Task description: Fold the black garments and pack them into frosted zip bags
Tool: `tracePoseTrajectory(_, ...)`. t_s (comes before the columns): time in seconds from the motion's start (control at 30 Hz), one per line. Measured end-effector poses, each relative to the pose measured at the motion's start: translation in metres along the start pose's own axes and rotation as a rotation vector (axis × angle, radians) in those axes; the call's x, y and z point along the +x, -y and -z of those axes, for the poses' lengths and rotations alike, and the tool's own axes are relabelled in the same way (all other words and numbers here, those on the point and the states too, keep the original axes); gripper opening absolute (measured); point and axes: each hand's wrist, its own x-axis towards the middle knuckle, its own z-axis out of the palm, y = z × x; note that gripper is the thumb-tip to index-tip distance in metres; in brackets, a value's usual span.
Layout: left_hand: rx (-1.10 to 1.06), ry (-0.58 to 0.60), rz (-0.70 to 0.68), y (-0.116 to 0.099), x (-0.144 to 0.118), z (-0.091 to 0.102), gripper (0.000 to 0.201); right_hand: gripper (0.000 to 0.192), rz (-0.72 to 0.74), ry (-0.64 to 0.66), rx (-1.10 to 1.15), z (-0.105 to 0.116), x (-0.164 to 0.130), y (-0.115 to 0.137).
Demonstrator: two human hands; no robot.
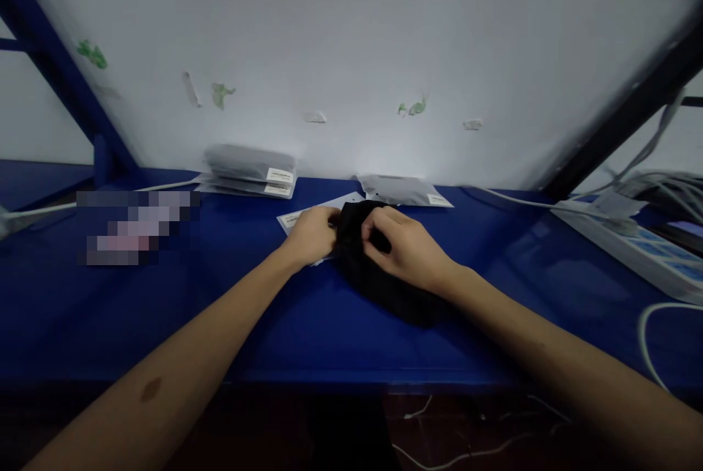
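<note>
A black piece of cloth lies bunched on the blue table in the middle of the head view. My left hand grips its left edge, and my right hand pinches its top from the right. Under the cloth and my left hand lies a clear plastic bag with a white label, partly hidden.
A stack of grey packed bags rests against the white wall at the back left; a single packed bag lies behind the cloth. A white power strip with cables sits at the right. A blurred patch covers something at the left.
</note>
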Motion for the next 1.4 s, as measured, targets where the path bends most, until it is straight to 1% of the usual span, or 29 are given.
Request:
tracePoseTrajectory(0.1,-0.115,-0.053,0.087,0.002,0.001,0.0,0.019,0.013,0.066,0.082,0.064,0.004,0.0,0.005)
tracePoseTrajectory(0.17,-0.12,-0.091,0.085,0.002,0.002,0.0,0.02,0.018,0.096,0.132,0.09,0.005,0.001,0.007)
tracePoseTrajectory(0.23,-0.032,-0.151,-0.01,0.0,0.001,0.001,0.014,0.022,0.103,0.162,0.103,0.005,0.002,0.008)
tracePoseTrajectory(0.3,0.111,-0.2,-0.165,-0.003,-0.001,0.002,0.01,0.026,0.107,0.186,0.112,0.004,0.002,0.006)
tracePoseTrajectory(0.4,0.28,-0.217,-0.369,-0.004,-0.004,0.002,0.011,0.032,0.093,0.233,0.124,0.002,0.003,0.0)
tracePoseTrajectory(0.47,0.339,-0.197,-0.435,-0.003,-0.006,0.001,0.012,0.033,0.063,0.252,0.124,0.0,0.003,-0.004)
tracePoseTrajectory(0.53,0.388,-0.164,-0.461,-0.001,-0.008,0.001,0.012,0.034,0.02,0.258,0.123,-0.002,0.004,-0.006)
tracePoseTrajectory(0.63,0.482,-0.082,-0.415,-0.001,-0.012,0.003,0.014,0.031,-0.059,0.24,0.117,-0.003,0.004,-0.007)
tracePoseTrajectory(0.73,0.66,0.004,-0.276,-0.007,-0.017,0.007,0.016,0.029,-0.116,0.201,0.089,-0.003,0.004,-0.007)
tracePoseTrajectory(0.8,0.778,0.029,-0.183,-0.011,-0.021,0.011,0.016,0.03,-0.136,0.184,0.07,-0.004,0.004,-0.008)
tracePoseTrajectory(0.87,0.827,0.056,-0.139,-0.015,-0.024,0.013,0.015,0.029,-0.158,0.171,0.048,-0.006,0.003,-0.009)
tracePoseTrajectory(0.93,0.793,0.109,-0.153,-0.018,-0.027,0.014,0.013,0.028,-0.207,0.145,0.019,-0.008,0.002,-0.01)
tracePoseTrajectory(1.03,0.626,0.21,-0.219,-0.023,-0.032,0.013,0.014,0.027,-0.322,0.084,0.02,-0.009,0.001,-0.008)
tracePoseTrajectory(1.1,0.508,0.25,-0.225,-0.027,-0.036,0.013,0.019,0.025,-0.361,0.056,0.052,-0.007,0.001,-0.004)
tracePoseTrajectory(1.17,0.428,0.27,-0.201,-0.031,-0.038,0.013,0.022,0.023,-0.346,0.056,0.085,-0.003,0.001,-0.002)
tracePoseTrajectory(1.27,0.363,0.29,-0.172,-0.036,-0.038,0.015,0.021,0.023,-0.23,0.111,0.153,0.002,0.002,-0.003)
tracePoseTrajectory(1.33,0.338,0.302,-0.181,-0.037,-0.037,0.016,0.02,0.025,-0.154,0.151,0.197,0.001,0.002,-0.006)
tracePoseTrajectory(1.4,0.325,0.31,-0.202,-0.037,-0.037,0.015,0.02,0.025,-0.144,0.163,0.207,-0.003,0.005,-0.009)
